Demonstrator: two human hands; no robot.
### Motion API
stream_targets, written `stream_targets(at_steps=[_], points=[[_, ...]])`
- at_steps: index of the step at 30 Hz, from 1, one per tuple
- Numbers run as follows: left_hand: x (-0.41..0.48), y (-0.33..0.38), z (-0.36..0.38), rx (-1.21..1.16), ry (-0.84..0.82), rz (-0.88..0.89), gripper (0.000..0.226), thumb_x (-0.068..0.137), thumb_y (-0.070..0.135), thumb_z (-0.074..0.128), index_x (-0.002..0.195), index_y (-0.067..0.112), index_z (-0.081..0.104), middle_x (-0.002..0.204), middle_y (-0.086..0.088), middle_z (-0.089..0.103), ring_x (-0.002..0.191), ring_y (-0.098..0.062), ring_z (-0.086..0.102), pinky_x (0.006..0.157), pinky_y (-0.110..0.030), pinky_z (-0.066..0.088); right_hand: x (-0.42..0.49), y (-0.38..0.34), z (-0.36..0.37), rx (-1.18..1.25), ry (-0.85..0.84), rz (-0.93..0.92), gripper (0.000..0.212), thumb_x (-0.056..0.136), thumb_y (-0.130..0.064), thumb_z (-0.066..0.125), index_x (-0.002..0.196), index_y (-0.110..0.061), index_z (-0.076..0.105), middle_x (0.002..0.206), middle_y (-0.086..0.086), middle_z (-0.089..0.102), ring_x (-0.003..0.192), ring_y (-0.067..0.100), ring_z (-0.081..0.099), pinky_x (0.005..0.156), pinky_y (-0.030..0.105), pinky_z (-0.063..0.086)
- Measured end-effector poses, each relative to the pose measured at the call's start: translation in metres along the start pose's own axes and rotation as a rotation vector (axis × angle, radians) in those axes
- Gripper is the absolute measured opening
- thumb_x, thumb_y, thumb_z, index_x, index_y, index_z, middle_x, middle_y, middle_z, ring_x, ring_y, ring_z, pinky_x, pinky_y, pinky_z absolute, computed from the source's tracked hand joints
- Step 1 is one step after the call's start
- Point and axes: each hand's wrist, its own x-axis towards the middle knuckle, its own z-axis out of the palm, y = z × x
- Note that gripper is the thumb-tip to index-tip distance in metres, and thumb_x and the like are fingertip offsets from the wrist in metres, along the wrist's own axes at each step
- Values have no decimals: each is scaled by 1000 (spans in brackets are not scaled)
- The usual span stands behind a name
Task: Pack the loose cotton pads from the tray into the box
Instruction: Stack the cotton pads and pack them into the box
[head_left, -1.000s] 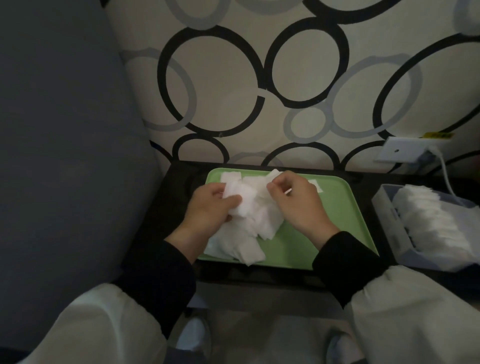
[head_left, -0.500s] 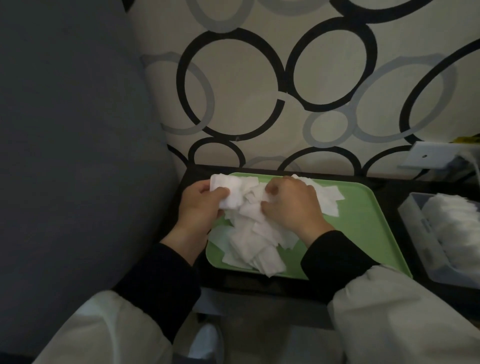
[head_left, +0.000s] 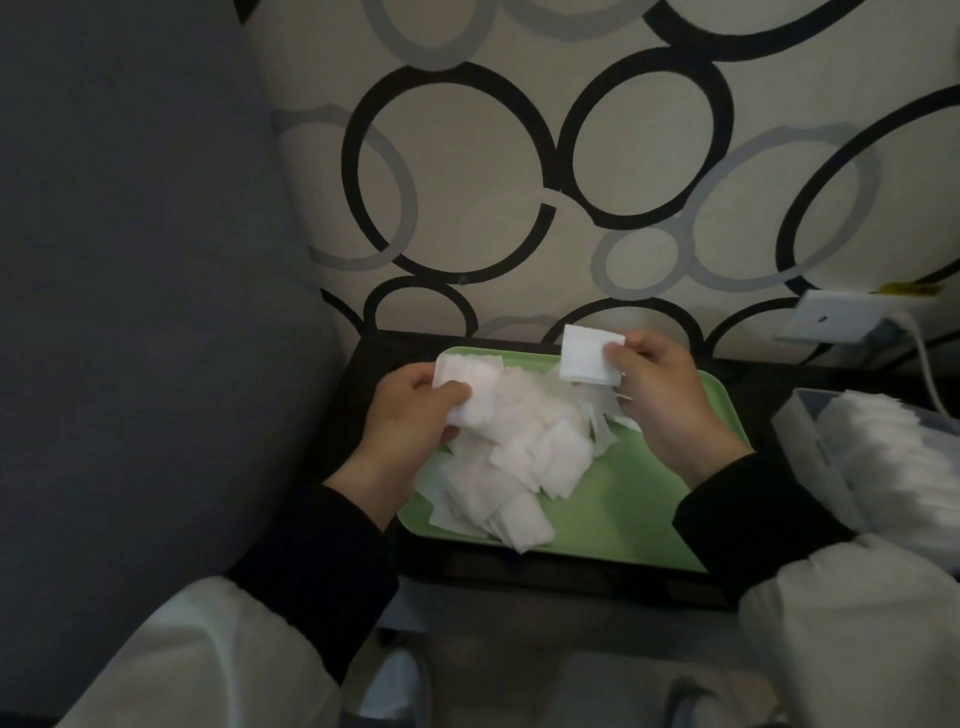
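Note:
A green tray (head_left: 613, 525) on a small dark table holds a loose heap of white square cotton pads (head_left: 514, 457). My left hand (head_left: 410, 421) grips a small stack of pads (head_left: 467, 387) over the tray's left side. My right hand (head_left: 660, 400) pinches a neat stack of pads (head_left: 589, 358), lifted above the tray's far edge. At the right edge stands the grey box (head_left: 810, 457), filled with a row of white pads (head_left: 893, 462).
The dark table (head_left: 358, 374) stands against a wall patterned with rings. A grey upholstered surface (head_left: 145, 291) rises at the left. On the wall at the right sits a white socket (head_left: 831, 322) with a cable. My white sleeves fill the bottom corners.
My right hand has come up out of the heap with a stack of pads pinched in it. My left hand keeps its stack. The view has shifted left.

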Motion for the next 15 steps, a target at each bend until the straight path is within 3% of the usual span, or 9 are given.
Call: stream_targets(at_steps=[2, 5, 9, 12, 15], points=[[-3, 1, 6, -15, -38, -26, 25, 91, 16, 68, 116, 15, 67, 109, -6, 69, 97, -23, 69, 68, -29, 57, -4, 2, -6, 28, -31, 8, 9, 98, -13, 56, 100, -6, 61, 102, 15, 69, 99, 40, 67, 83, 52, 54], [-8, 4, 16, -28, -100, -42, 26, 89, 14, 71, 115, 13, 66, 108, -9, 70, 94, -25, 71, 66, -29, 58, -12, -4, -15, 16, -100, -60, 13, 97, -12, 58, 106, -9, 67, 93, 10, 71, 84, 25, 65, 74, 37, 53], [-15, 6, 30, -30, -175, -27, 28, 88, 12, 73, 116, 11, 65, 108, -13, 71, 95, -27, 71, 64, -27, 58, -22, -10, -21, 30, -229, -133, 13, 93, -7, 62, 103, -9, 71, 91, 16, 74, 73, 19, 63, 67, 27, 54], [-19, 6, 38, -18, -221, -18, 29, 89, 11, 72, 117, 10, 65, 106, -12, 74, 92, -23, 73, 66, -27, 59, -23, -8, -22, 31, -286, -138, 17, 90, -4, 63, 106, 0, 69, 92, 22, 72, 72, 24, 61, 62, 24, 53], [-23, 8, 44, -3, -263, -13, 29, 88, 9, 72, 117, 9, 67, 100, -8, 76, 85, -16, 74, 65, -25, 60, -21, -7, -25, 75, -430, -96, 23, 84, -6, 67, 103, 6, 67, 67, 7, 68, 46, 12, 47, 44, 19, 40]])
